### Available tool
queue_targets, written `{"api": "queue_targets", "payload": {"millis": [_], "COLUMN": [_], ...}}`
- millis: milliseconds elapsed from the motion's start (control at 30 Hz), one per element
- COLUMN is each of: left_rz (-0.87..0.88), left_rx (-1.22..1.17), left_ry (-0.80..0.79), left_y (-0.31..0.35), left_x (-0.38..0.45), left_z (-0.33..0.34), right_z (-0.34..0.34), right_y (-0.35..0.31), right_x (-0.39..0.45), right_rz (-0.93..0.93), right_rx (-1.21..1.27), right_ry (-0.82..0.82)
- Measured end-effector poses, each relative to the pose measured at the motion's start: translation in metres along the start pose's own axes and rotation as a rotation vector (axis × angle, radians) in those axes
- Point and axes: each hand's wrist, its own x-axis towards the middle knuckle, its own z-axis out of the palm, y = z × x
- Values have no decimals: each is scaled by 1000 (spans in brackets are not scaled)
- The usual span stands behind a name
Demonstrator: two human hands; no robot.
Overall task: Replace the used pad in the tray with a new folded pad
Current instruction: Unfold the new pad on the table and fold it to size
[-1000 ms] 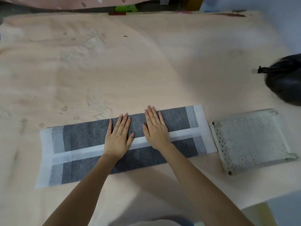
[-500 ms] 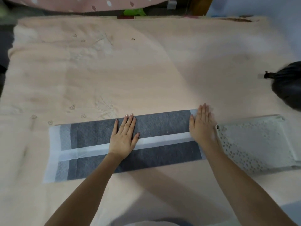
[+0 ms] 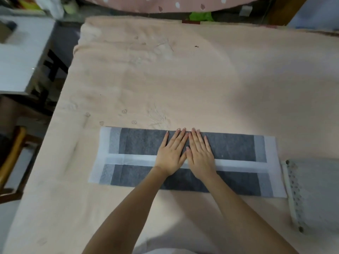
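- Head view: the pad (image 3: 229, 149), a long grey strip with white borders and a white band running along its length, is lying flat on the peach cloth (image 3: 165, 79), stretching left to right in front of the person.
- The left hand (image 3: 171, 154) is resting palm down on the middle of the pad, its fingers straight and close together, pointing away from the person and holding nothing.
- The right hand (image 3: 200, 154) is lying flat just beside it, fingers likewise straight and lightly spread, pressing on the pad; the two hands are touching at the forefingers.
- Both palms are sitting across the white band, with the fingertips reaching almost to the pad's far edge.
- The tray (image 3: 293, 198), pale with a dotted rim, is sitting on the cloth at the right edge of the picture, its left rim just beside the pad's right end; whether they touch I cannot tell.
- A white table (image 3: 23, 57) is standing off to the left, beyond the cloth.
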Motion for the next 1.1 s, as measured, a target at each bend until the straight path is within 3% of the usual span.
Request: {"api": "queue_targets", "payload": {"millis": [533,800,967,1100], "left_rz": [-210,-452,-189,-164], "left_rx": [89,101,39,10], "left_ry": [8,4,25,13], "left_y": [-124,-155,-80,-76], "left_x": [-44,-49,-38,-45], "left_z": [-33,-41,-24,-17], "right_z": [-5,-12,-9,-3], "right_y": [-6,-13,-41,-57], "right_x": [-2,-3,1,3], "right_rz": [9,25,55,74], "right_rx": [-40,-66,-49,-51], "right_ry": [-5,-21,0,-37]}}
